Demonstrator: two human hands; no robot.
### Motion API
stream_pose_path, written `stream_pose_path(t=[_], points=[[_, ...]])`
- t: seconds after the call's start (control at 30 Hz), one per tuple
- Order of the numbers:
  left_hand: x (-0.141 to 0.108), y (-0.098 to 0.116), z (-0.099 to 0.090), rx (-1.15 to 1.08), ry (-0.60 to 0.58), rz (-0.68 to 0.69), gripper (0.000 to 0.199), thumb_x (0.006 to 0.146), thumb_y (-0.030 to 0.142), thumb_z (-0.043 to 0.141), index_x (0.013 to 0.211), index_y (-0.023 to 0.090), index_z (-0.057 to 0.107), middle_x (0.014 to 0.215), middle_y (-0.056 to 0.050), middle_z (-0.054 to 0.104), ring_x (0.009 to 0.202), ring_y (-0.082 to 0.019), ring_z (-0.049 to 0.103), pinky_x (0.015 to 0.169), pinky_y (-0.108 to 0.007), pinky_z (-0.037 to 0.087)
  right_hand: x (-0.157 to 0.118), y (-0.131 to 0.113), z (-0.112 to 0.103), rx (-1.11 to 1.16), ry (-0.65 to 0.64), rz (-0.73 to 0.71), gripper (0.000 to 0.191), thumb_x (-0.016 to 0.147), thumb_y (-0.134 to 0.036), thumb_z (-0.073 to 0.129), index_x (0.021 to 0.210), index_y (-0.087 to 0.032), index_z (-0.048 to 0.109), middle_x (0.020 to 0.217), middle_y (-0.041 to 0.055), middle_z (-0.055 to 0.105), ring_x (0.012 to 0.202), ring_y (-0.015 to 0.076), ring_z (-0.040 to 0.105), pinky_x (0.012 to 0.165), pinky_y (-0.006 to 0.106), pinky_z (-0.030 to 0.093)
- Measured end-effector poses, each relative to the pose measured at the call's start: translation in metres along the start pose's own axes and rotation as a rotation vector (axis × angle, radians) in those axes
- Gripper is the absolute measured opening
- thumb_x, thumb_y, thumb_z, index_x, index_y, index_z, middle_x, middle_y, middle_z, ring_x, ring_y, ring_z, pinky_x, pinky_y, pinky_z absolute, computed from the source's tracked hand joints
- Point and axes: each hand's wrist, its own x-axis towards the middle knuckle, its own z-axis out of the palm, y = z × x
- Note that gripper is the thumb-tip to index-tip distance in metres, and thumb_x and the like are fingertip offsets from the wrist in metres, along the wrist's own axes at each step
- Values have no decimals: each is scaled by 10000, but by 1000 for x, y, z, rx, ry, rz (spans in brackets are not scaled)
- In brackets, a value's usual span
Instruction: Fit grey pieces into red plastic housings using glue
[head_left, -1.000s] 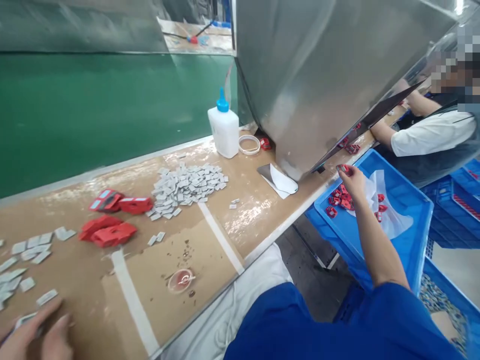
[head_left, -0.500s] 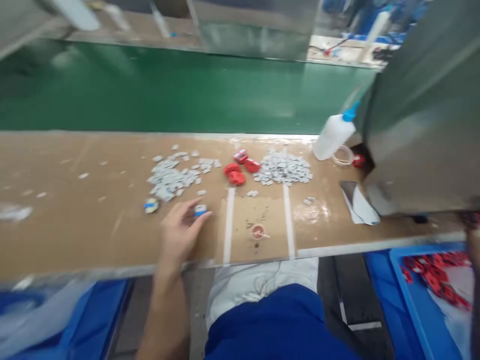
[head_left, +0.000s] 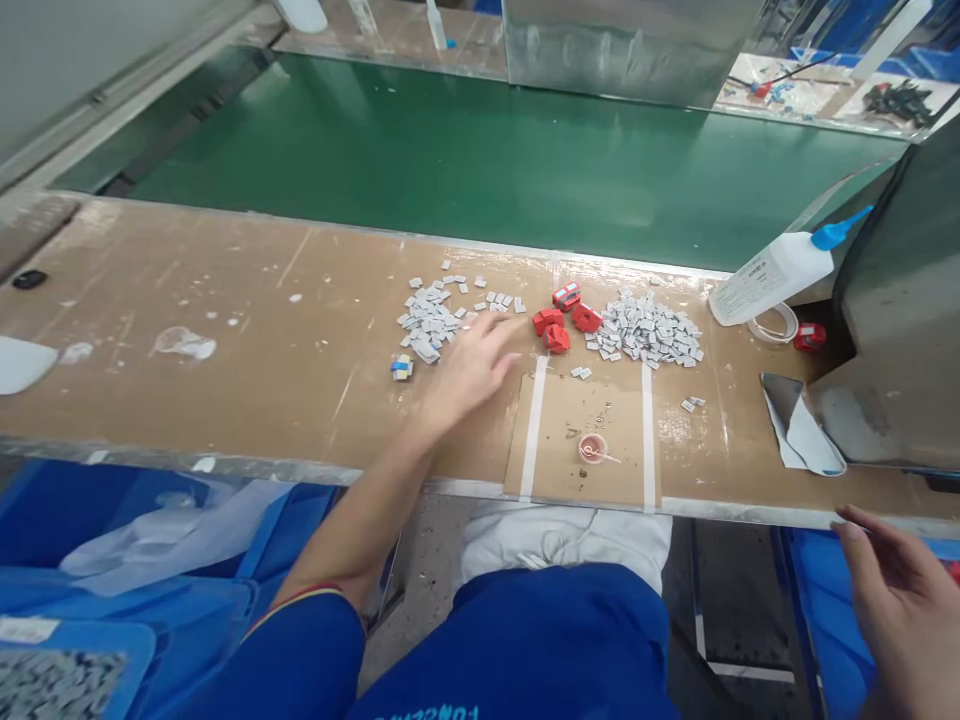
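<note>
2 hands were open and empty: left hand (head_left: pixel 469 375) spread wide over the glossy tan bench (head_left: pixel 225 370), just beside red plastic blocks (head_left: pixel 555 330) and small grey tiles (head_left: pixel 645 330); right hand (head_left: pixel 900 610) loosely curled near a blue crate (head_left: pixel 814 630).

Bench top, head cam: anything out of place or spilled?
Two things. A small blue-and-yellow piece sits alone at the left edge of the grey tags, unlike them in colour. Further left, a whitish translucent smear lies on the tan bench top, possibly dried glue; I cannot tell from here.
</note>
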Motion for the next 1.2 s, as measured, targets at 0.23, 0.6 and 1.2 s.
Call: stream_pose_path(t=[0.23, 0.6, 1.2], points=[[45, 39, 32, -44, -174, 64, 217, 999, 241, 611, 1198, 153, 608, 1227, -154, 663, 1074, -305, 699, 934, -448, 570, -7, -56, 49, 178, -284, -227, 315, 942, -515, 692, 1044, -229, 776, 1030, 105, 803, 946, 284, 772, 857, 450, 618], [-24, 24, 49, -187, -60, 245, 257, 1022, 149, 534, 1265, 183, 608, 1271, -140, 682, 1180, -279, 655, 1022, -465, 561, -21, -104, 110, 366, -656, -498, 330, 994, -321, 678, 1311, -233, 652, 1068, 67, 756, 798, 167, 696, 757, 309, 606], [-92, 64, 41, -1208, -34, -344, 497, 960, 450, 676, 1358, 155, 635, 1218, -157, 787, 937, -205, 765, 873, -335, 612, -22, -156, 142, 457, -603, -749, 162, 1021, -178, 623, 1051, -251, 764, 929, 49, 698, 834, 166, 692, 709, 288, 567]])
